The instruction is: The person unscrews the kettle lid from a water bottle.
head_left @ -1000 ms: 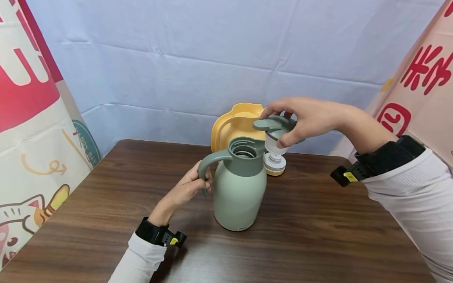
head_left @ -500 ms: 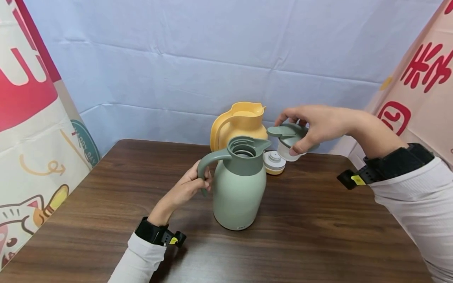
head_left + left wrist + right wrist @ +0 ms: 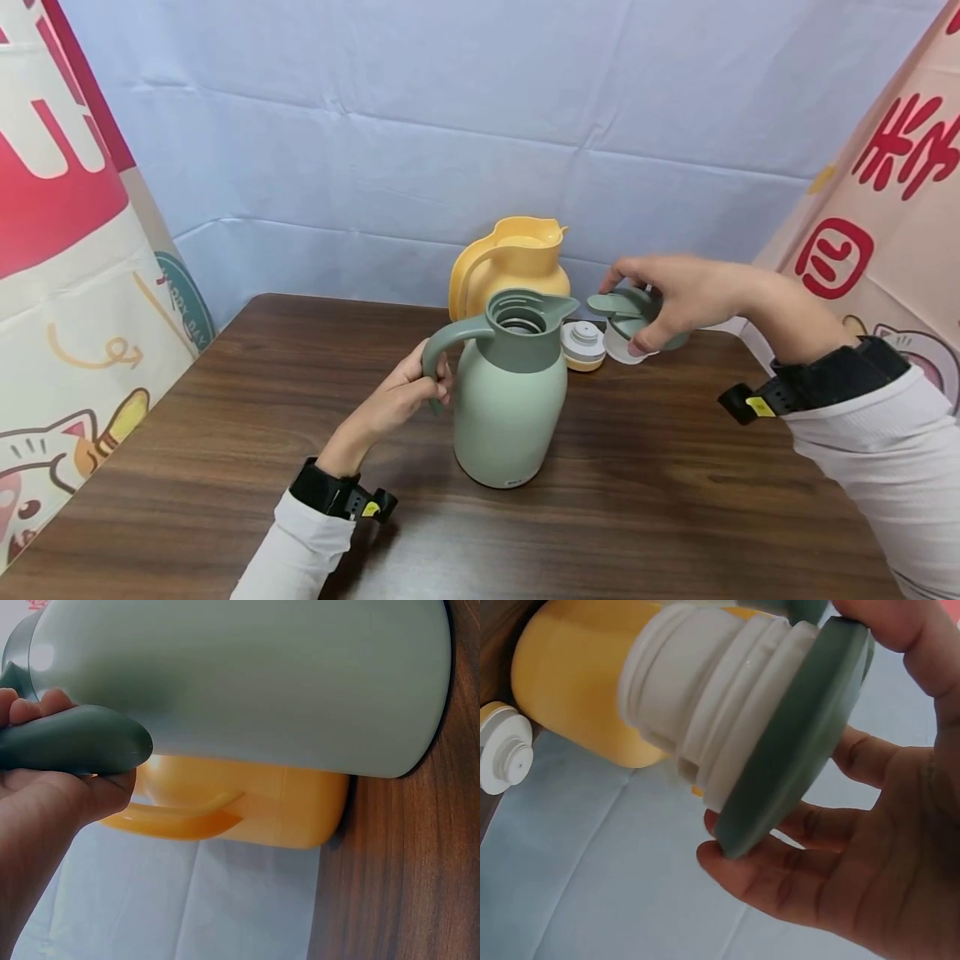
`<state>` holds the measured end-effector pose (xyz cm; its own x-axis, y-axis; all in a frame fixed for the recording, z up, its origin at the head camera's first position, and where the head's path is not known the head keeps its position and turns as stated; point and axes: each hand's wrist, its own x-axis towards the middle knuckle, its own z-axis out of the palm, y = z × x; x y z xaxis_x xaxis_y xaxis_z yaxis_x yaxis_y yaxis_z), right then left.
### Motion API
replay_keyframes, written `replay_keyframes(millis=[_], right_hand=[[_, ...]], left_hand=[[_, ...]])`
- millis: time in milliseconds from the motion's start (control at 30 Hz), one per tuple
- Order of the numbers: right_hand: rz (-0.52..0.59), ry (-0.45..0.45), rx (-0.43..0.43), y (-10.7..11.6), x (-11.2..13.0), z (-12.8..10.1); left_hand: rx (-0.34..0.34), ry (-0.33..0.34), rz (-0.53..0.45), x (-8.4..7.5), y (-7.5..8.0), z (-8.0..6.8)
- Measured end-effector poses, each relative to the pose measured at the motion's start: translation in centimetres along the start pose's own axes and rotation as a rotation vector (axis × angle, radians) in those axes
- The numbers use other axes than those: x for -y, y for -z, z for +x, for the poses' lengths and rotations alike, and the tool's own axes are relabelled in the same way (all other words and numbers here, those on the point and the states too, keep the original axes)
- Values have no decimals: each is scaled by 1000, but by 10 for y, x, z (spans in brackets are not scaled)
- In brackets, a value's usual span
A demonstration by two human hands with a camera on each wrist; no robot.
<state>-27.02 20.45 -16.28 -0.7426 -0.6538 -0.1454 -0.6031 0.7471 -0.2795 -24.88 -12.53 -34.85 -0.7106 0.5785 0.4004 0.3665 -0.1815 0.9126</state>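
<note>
A pale green vacuum jug [image 3: 510,417] stands upright on the wooden table, its mouth uncovered. My left hand [image 3: 401,387] grips the jug's dark green handle [image 3: 456,333]; in the left wrist view the fingers wrap round that handle [image 3: 82,739]. To the right of the spout, my right hand [image 3: 675,300] holds the jug's lid [image 3: 633,310] by its rim, above the table. The right wrist view shows the lid's green top [image 3: 795,742] pinched between thumb and fingers, with its white threaded plug [image 3: 705,690] pointing away from the palm.
Behind the green jug stands a yellow jug [image 3: 525,250], also without its lid. A white and yellow lid [image 3: 583,343] lies upside down on the table [image 3: 675,467] beside it. A pale blue cloth [image 3: 390,150] hangs along the back, with printed sheets at both sides.
My right hand has carried the green lid from beside the jug's spout to the right and downward. The left hand and the green jug have stayed in place.
</note>
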Motion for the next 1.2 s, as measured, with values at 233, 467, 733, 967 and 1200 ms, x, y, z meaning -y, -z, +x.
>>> replay_keyframes(millis=[233,467,733,967,1200], right_hand=[[-39,-51,16,-14,-8,1],[-9,-37,16,-28,-20,-1],[42,-88,49,-49,-33,-1],[11,-99,81,-65,-40,0],[26,-78,109,-79,-47,6]], left_hand=[[3,-9,7,0,0,0],[12,-19,10,1,0,1],[4,-19,-5,0,0,1],[9,-25,2,1,0,1],[5,-24,-9,1,0,1]])
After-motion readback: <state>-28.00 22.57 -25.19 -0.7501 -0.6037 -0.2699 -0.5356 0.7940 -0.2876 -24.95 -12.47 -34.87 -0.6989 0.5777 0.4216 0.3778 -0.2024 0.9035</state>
